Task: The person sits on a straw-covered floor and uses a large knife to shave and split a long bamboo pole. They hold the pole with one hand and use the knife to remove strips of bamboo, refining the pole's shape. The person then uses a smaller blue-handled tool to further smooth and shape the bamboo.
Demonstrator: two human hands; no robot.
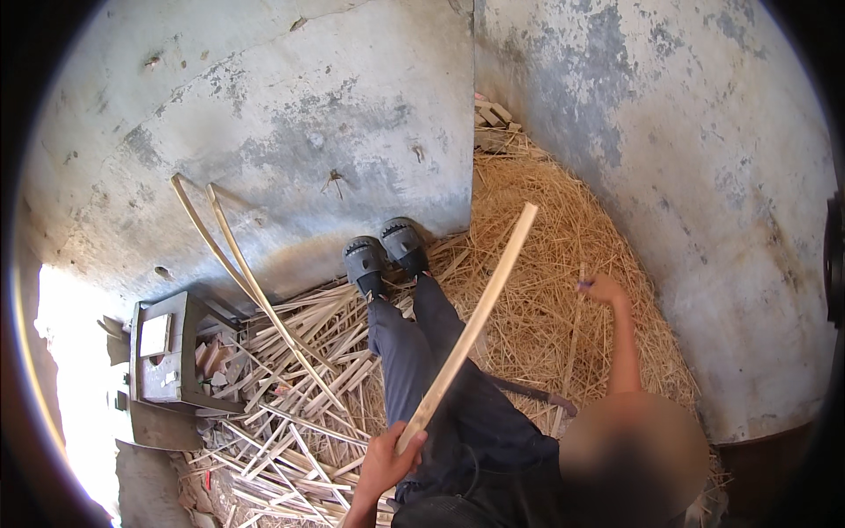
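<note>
My left hand (pixel 390 458) is closed round the lower end of a long, pale bamboo strip (pixel 475 327). The strip slants up and to the right across my legs, slightly bowed, its far end free above the shavings. Out to the right, my right hand (pixel 602 289) is closed, with a small dark bluish bit showing at its fingers; what it grips cannot be made out. Below that hand, beside my thigh, lies a knife (pixel 528 391) with a dark blade and a brownish handle, partly hidden by my leg. A blurred patch hides part of my right arm.
Pale shavings (pixel 546 229) are heaped at the right against the worn wall (pixel 704 176). Many cut strips (pixel 290 458) lie scattered at the left. Two long bent strips (pixel 231 251) lean on the far wall, near a dark wooden box-like stand (pixel 180 356). My shoes (pixel 365 262) are by the far wall.
</note>
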